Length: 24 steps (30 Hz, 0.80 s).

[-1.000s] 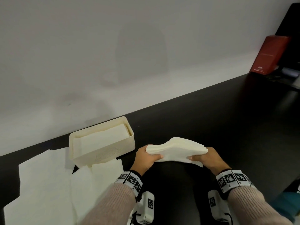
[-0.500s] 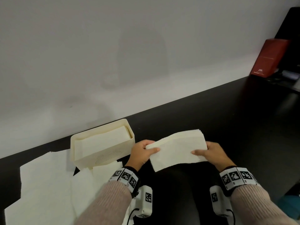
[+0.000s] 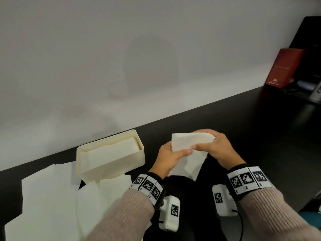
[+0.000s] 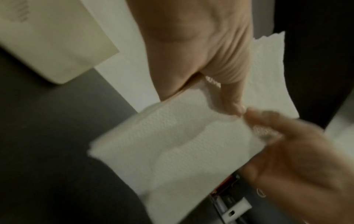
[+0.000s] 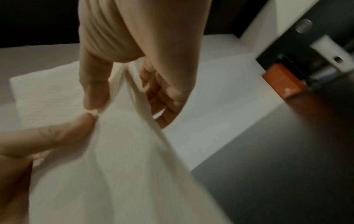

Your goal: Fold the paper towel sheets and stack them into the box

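Blurring wrist views; sheet's (image 3: 188,141) far edge hidden.

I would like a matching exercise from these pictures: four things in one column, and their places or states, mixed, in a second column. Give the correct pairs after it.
Things
1. folded paper towel
2. cream box
3. flat sheets
4. red box

Places or states
A. far right, by the wall
B. held up between left hand and right hand
C. spread on the black table, nearer than the box
D. open, with folded sheets inside

Pairs: 1-B, 2-D, 3-C, 4-A
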Tool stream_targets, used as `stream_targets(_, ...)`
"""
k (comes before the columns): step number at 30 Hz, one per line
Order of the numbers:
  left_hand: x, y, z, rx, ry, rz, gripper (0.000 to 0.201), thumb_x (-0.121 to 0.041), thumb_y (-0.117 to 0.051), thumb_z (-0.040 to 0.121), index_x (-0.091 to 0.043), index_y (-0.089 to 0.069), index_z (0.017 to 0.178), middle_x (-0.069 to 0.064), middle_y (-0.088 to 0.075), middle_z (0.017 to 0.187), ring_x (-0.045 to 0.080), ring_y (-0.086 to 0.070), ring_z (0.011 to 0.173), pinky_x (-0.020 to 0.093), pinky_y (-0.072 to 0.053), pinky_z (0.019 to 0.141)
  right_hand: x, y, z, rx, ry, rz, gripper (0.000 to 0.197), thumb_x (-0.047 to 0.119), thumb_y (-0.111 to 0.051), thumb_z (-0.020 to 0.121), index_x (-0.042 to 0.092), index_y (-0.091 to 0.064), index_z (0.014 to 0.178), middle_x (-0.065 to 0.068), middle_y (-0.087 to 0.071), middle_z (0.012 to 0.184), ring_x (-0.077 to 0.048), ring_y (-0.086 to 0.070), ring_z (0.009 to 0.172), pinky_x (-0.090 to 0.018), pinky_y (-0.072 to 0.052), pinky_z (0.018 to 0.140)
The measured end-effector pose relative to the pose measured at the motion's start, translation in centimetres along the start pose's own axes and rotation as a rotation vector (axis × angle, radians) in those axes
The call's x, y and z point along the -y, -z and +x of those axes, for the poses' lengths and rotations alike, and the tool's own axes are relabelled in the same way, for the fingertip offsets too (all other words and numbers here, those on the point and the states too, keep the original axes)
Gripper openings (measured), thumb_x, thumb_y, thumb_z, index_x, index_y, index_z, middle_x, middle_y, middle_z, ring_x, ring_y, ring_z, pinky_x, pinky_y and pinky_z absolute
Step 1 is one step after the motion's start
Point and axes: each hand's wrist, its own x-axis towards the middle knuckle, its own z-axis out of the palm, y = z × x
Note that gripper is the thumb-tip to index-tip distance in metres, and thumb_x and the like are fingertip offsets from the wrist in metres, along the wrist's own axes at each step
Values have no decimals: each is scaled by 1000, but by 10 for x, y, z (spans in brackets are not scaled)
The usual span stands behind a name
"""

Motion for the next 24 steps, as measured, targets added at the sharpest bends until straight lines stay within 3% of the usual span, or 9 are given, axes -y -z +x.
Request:
stream_targets(2,-1,-3,-2,-18,42,-267,32,-5,-72,76,-18,-63,104,6,-70,103,22,-65,99,34,-53,82,-13,-5,-3,34,-100,31,41,-1,-78,68,22,-62,98,-1,-67,98,-16,-65,90,-29,-55,73)
stream_targets(4,-1,-3,-4,-19,73,-460,34,-2,-69,77,-10,-62,109,9,-70,104,23,-66,99,35,-53,82,-31,-8,-3,125,-256,-150,36,7,-81,68,20,-64,97,1,-70,97,-15,-66,89,-28,-53,75)
stream_targets(6,-1,1,-6,-15,79,-492,38,0,-68,78,-8,-60,114,10,-69,109,24,-65,103,36,-53,84,-46,-4,-5,139,-334,-307,30,13,-82,67,20,-67,92,3,-69,91,-13,-66,86,-24,-51,70)
stream_targets(8,1,10,-8,-39,84,-486,36,2,-67,78,-8,-60,112,10,-69,107,23,-65,101,32,-54,79,-53,9,-5,53,-336,-340,24,14,-83,64,16,-69,84,0,-70,84,-14,-66,78,-23,-50,64)
stream_targets(11,10,34,-11,-76,103,-301,26,-1,-68,79,-12,-60,101,6,-68,103,19,-66,94,28,-54,74,-54,32,-7,-98,-289,-247,19,10,-84,63,8,-69,75,-6,-68,74,-17,-63,67,-24,-47,56)
stream_targets(15,32,54,-10,-13,189,144,36,-5,-74,74,-20,-59,104,1,-66,110,14,-62,100,33,-52,89,-58,41,-8,-195,-250,-11,22,-3,-81,63,0,-68,80,-8,-68,74,-20,-63,68,-25,-47,57)
stream_targets(18,50,55,-9,-20,313,219,49,-1,-77,71,-21,-57,111,0,-63,112,17,-58,108,42,-46,101,-71,31,-12,-124,-300,29,23,-8,-78,63,1,-67,81,-8,-68,74,-22,-63,71,-24,-48,57)
stream_targets(21,61,49,-10,-30,367,220,57,1,-78,69,-16,-55,119,1,-61,115,19,-55,112,41,-42,105,-93,21,-14,-36,-423,-32,36,-4,-81,61,4,-68,94,-10,-71,88,-24,-67,83,-32,-54,70)
stream_targets(24,63,41,-10,-70,377,208,60,-4,-79,69,-11,-54,124,2,-59,121,21,-54,116,40,-41,106,-102,11,-10,-57,-481,-39,41,-2,-81,62,6,-66,99,-9,-70,94,-25,-66,91,-38,-52,84)
